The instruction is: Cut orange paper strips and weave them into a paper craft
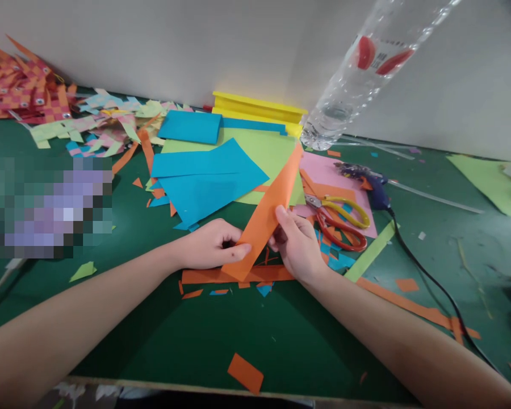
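Probably light and easily creased, the orange paper (262, 222) slants above the tabletop (187, 346), left hand (210, 244) pinching its lower end, right hand (298, 244) its right edge; edge holds should suit it.

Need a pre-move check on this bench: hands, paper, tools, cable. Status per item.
1. Left-hand grip on the orange paper: ok, pinched near its lower end.
2. Right-hand grip on the same paper: ok, thumb on its right side.
3. Surface below the paper free of scraps: not ok, an orange strip and small blue scraps lie there.
4. Scissors out of both hands: ok, lying right of the right hand.
5. Glue gun cold: cannot tell.
6. Black cable off the right forearm: cannot tell, it runs close at lower right.
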`<state>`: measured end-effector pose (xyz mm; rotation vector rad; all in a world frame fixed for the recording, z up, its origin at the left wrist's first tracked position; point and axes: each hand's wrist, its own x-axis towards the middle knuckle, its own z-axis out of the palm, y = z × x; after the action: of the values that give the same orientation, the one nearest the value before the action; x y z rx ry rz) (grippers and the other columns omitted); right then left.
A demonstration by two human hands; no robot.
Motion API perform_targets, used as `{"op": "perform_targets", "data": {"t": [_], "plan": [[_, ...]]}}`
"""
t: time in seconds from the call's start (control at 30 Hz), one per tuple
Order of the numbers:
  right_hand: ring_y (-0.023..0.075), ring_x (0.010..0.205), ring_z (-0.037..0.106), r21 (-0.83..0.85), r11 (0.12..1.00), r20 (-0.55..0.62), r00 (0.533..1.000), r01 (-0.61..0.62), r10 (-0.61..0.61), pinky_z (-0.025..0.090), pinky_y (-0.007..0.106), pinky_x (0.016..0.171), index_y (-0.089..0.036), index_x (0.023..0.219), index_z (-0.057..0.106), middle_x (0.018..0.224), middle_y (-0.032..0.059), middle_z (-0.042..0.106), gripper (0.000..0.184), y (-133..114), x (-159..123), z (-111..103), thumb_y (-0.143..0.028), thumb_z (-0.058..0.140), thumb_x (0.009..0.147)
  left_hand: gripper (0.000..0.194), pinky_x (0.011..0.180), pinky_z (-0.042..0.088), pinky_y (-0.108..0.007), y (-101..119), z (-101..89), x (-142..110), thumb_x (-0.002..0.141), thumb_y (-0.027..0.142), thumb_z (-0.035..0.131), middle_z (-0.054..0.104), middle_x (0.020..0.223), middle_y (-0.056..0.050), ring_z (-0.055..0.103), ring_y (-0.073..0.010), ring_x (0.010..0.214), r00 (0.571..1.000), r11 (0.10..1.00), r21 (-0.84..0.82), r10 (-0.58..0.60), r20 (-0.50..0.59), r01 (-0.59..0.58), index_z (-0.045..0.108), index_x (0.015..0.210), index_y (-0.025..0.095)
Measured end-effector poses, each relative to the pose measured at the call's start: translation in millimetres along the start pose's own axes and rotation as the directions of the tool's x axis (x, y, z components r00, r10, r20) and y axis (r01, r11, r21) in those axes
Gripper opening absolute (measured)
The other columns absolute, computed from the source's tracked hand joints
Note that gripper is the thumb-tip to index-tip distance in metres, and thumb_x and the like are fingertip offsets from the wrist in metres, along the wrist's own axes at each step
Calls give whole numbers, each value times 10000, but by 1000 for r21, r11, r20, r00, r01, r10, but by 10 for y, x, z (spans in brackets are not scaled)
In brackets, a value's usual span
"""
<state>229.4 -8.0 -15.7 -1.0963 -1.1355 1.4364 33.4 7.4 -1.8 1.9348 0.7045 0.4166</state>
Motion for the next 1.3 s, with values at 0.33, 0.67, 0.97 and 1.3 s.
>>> {"op": "perform_targets", "data": {"t": [0.33, 0.67, 0.97, 1.3], "plan": [[57, 446, 334, -102, 995, 33, 999, 2, 2, 282, 222, 403, -187, 738, 629, 554, -59, 469, 354, -52, 5, 19, -520, 748, 743, 418, 493, 222, -262, 17, 4, 0, 930, 360, 425, 304, 541, 40, 308, -89, 499, 999, 996, 77, 32, 8, -33, 302, 569, 190], [61, 437, 378, -102, 995, -36, 999, 16, -20, 319, 218, 413, -178, 717, 633, 538, -50, 509, 383, -26, 17, 17, -547, 726, 755, 480, 452, 205, -235, 17, 25, 7, 955, 426, 442, 268, 539, 53, 272, -77, 472, 999, 998, 53, 28, -35, -26, 297, 565, 187], [62, 448, 407, -40, 999, -30, 999, 23, -24, 341, 211, 414, -184, 750, 658, 575, -41, 549, 353, 5, 37, 26, -530, 727, 769, 432, 452, 218, -212, 19, 25, 3, 925, 367, 489, 280, 547, 57, 273, -71, 485, 999, 999, 30, 37, -40, -36, 306, 581, 182], [64, 449, 403, -30, 999, -6, 1000, 22, -23, 371, 211, 413, -189, 782, 656, 594, -39, 556, 357, 2, 28, 26, -541, 716, 774, 378, 473, 294, -181, -3, 29, -5, 910, 390, 552, 445, 581, 46, 390, -70, 516, 999, 1000, -17, 23, -38, -24, 493, 621, 154]]}}
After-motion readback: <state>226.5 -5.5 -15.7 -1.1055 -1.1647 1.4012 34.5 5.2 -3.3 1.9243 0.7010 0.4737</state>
